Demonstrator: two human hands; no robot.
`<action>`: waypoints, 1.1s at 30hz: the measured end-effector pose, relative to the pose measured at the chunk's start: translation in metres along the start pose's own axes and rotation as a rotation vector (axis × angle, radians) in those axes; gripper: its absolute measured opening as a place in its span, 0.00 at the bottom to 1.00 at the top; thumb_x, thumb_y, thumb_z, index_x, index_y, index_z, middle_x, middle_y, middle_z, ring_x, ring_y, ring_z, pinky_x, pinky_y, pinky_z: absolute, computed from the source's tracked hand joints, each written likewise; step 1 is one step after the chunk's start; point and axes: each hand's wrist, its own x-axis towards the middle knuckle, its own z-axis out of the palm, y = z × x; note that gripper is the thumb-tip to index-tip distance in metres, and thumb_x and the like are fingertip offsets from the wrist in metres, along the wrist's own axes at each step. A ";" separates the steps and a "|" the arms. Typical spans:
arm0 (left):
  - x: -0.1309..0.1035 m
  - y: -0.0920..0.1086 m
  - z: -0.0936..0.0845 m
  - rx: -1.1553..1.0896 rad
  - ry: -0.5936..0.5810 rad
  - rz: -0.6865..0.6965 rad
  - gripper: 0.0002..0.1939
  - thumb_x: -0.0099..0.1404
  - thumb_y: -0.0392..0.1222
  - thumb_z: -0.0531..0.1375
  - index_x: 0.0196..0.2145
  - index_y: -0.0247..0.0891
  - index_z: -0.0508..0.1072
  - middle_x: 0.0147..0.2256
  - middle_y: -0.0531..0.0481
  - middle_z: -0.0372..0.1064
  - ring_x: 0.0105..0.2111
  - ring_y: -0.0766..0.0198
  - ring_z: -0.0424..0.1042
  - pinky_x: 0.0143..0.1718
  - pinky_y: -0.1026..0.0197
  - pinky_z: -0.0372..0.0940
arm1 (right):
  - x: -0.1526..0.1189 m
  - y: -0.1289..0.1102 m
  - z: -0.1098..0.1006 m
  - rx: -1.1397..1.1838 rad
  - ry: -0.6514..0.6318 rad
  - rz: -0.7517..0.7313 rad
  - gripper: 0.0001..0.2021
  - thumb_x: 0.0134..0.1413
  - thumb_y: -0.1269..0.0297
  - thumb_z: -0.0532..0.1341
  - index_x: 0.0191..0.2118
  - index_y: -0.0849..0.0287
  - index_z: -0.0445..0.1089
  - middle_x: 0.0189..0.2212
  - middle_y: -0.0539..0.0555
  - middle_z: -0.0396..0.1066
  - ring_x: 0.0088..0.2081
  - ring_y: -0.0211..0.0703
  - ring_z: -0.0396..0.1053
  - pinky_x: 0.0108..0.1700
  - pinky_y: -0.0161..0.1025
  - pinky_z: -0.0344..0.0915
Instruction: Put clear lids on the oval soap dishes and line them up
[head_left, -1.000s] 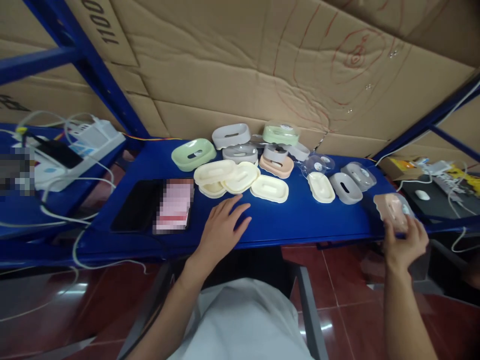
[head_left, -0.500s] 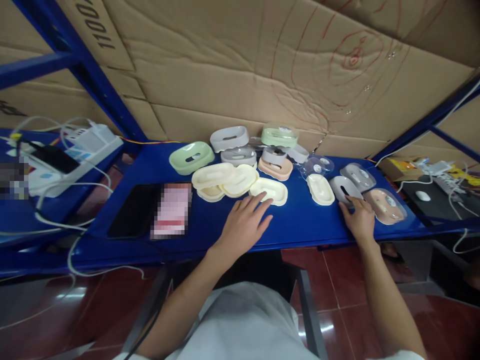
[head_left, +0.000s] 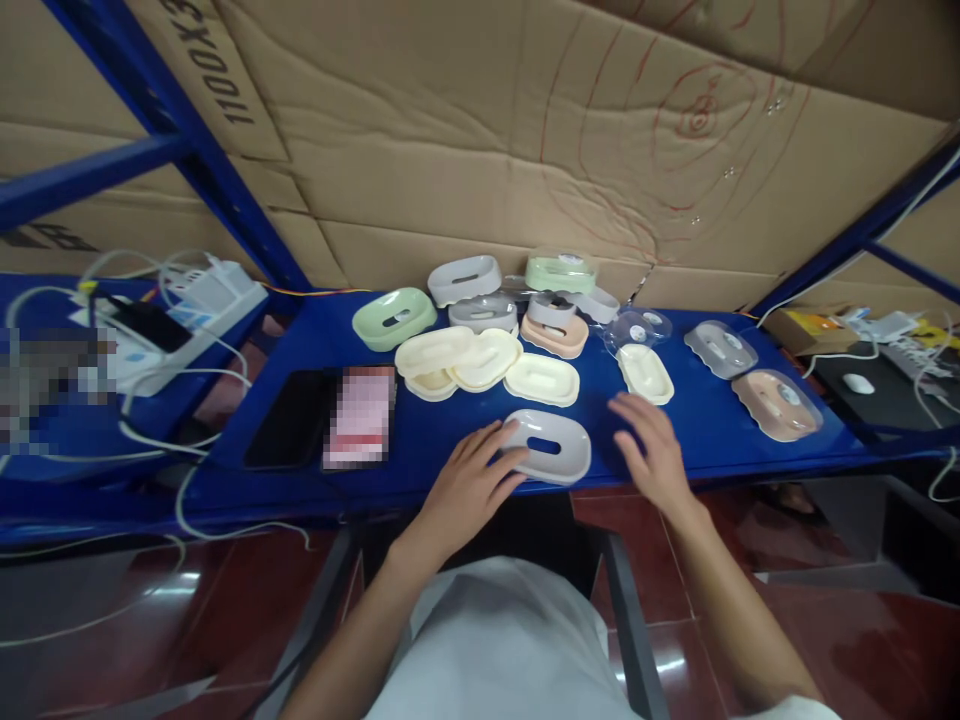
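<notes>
A grey soap dish (head_left: 568,462) with an oval slot in its base lies near the table's front edge. My left hand (head_left: 466,488) is at its left end, fingers spread, with the fingertips over the rim; whether they press on it I cannot tell. To the right of the dish and apart from it, my right hand (head_left: 654,455) hovers open and holds nothing. Just beyond that hand lies a cream soap-dish insert (head_left: 646,374). Another cream insert (head_left: 541,380) rests behind the grey dish, beside a pile of cream inserts (head_left: 484,360).
Farther back stand a green soap dish (head_left: 394,320), a grey dish (head_left: 465,280) and a peach dish (head_left: 555,337). Clear-covered grey (head_left: 721,350) and peach (head_left: 777,405) dishes are at right. A black phone-like slab (head_left: 289,418) and a blurred pink-screened device (head_left: 361,417) lie left.
The grey soap dish has come from the right side to the middle front. My right hand has moved left and let go of it. My left hand has shifted slightly down, to its rim.
</notes>
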 end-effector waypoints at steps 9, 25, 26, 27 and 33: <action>-0.027 -0.012 -0.023 -0.175 0.249 -0.108 0.14 0.75 0.40 0.63 0.56 0.48 0.77 0.62 0.44 0.71 0.62 0.50 0.70 0.63 0.42 0.71 | -0.031 0.037 -0.018 -0.109 -0.007 0.153 0.13 0.72 0.59 0.60 0.53 0.55 0.78 0.50 0.60 0.80 0.57 0.57 0.74 0.62 0.60 0.71; -0.012 0.001 -0.002 -0.188 0.166 -0.072 0.14 0.76 0.40 0.62 0.57 0.45 0.76 0.65 0.43 0.68 0.68 0.51 0.65 0.68 0.43 0.67 | -0.036 -0.052 0.016 0.394 -0.112 0.012 0.40 0.63 0.66 0.68 0.75 0.46 0.50 0.77 0.65 0.39 0.74 0.64 0.55 0.70 0.65 0.65; -0.011 -0.001 -0.003 -0.185 0.141 -0.073 0.14 0.76 0.40 0.61 0.58 0.45 0.75 0.66 0.43 0.67 0.69 0.51 0.64 0.68 0.43 0.66 | -0.031 -0.053 0.016 0.391 -0.154 0.008 0.43 0.63 0.64 0.69 0.76 0.46 0.47 0.79 0.65 0.33 0.75 0.65 0.52 0.70 0.66 0.64; -0.009 -0.002 -0.003 -0.183 0.109 -0.071 0.15 0.77 0.40 0.60 0.59 0.44 0.74 0.68 0.43 0.65 0.70 0.51 0.62 0.69 0.44 0.66 | -0.027 -0.053 0.016 0.372 -0.203 -0.006 0.43 0.64 0.62 0.69 0.77 0.45 0.47 0.80 0.63 0.29 0.76 0.66 0.50 0.70 0.66 0.63; 0.014 -0.010 -0.008 -0.172 -0.055 -0.013 0.17 0.78 0.41 0.57 0.61 0.44 0.71 0.74 0.45 0.56 0.74 0.50 0.55 0.73 0.42 0.58 | -0.018 -0.048 0.015 0.266 -0.223 -0.079 0.33 0.65 0.63 0.68 0.72 0.45 0.60 0.77 0.59 0.48 0.76 0.62 0.50 0.73 0.64 0.59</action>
